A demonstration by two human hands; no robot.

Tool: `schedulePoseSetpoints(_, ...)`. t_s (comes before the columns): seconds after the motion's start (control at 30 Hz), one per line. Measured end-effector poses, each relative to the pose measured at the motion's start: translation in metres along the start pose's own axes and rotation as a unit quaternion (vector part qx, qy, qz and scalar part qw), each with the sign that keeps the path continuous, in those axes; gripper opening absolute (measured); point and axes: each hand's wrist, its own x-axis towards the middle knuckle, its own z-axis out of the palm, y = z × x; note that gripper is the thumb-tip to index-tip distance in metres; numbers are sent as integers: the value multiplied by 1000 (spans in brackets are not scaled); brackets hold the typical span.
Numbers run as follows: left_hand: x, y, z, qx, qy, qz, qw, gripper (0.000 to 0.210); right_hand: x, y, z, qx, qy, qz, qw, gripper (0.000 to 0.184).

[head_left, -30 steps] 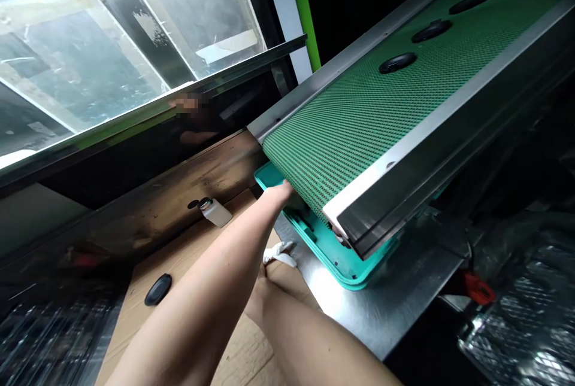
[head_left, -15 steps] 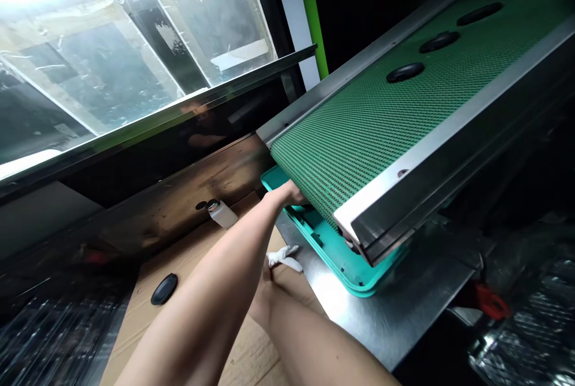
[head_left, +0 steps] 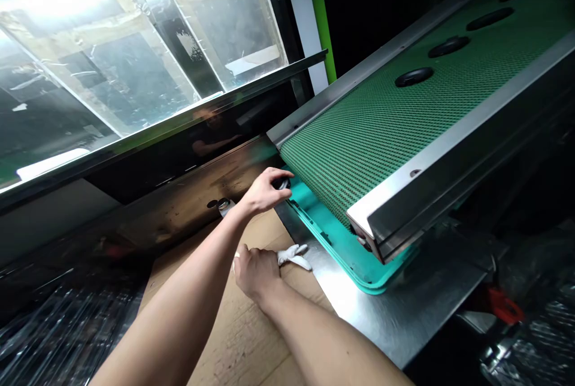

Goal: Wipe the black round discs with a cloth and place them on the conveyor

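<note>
My left hand (head_left: 265, 190) is closed around a black round part (head_left: 281, 183), held between thumb and fingers above the near corner of the teal tray (head_left: 359, 269). Below it, my right hand (head_left: 258, 269) rests over the cardboard with curled fingers. A sliver of white shows at its left edge, but what it holds is hidden. Beside its knuckles lies a white glove-like cloth (head_left: 295, 255). Behind my left wrist stands a small pale bottle (head_left: 226, 206), partly covered.
A green mesh conveyor belt (head_left: 381, 134) slopes down over the tray, carrying several black discs such as this disc (head_left: 414, 76). Cardboard (head_left: 238, 326) covers part of the metal table (head_left: 372, 326). An orange-red handle (head_left: 505, 305) and clear plastic wrap (head_left: 539, 338) are at right.
My left hand has come out from under the belt's end, with the black part now in view. The right hand has risen into view from behind the left forearm, which now covers the cardboard's loose disc.
</note>
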Motion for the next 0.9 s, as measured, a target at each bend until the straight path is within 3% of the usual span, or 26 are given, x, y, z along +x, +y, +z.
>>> schedulePoseSetpoints(0.07, -18, -13, -8, -89, 16, -76, 993, 50, 2, 0, 2, -12, -2, -4, 1000, 29)
schedulePoseSetpoints(0.13, -38, -30, -8, -176, 4, -191, 966, 53, 3, 0, 3, -10, -2, 2, 1000, 29)
schedulePoseSetpoints(0.2, -55, -45, -4, -212, -29, -279, 936, 53, 3, 0, 3, -6, 4, 9, 1000, 28)
schedulePoseSetpoints(0.27, -67, -56, 1, -208, -52, -316, 924, 50, 2, 0, 2, -6, 3, 12, 1000, 28)
schedulePoseSetpoints(0.5, -76, -73, 2, -141, -64, -311, 938, 30, -1, 0, -1, -16, 5, 10, 1000, 32)
schedulePoseSetpoints(0.73, -91, -88, 0, 16, 32, -276, 960, 35, -5, -2, -2, -27, 17, -4, 999, 32)
schedulePoseSetpoints(0.83, -94, -77, 0, 79, 70, -216, 971, 50, -6, -6, 0, -29, -2, -32, 999, 35)
schedulePoseSetpoints(0.9, -93, -69, 2, 111, 8, -132, 985, 54, -6, -10, 1, -36, -36, -37, 998, 35)
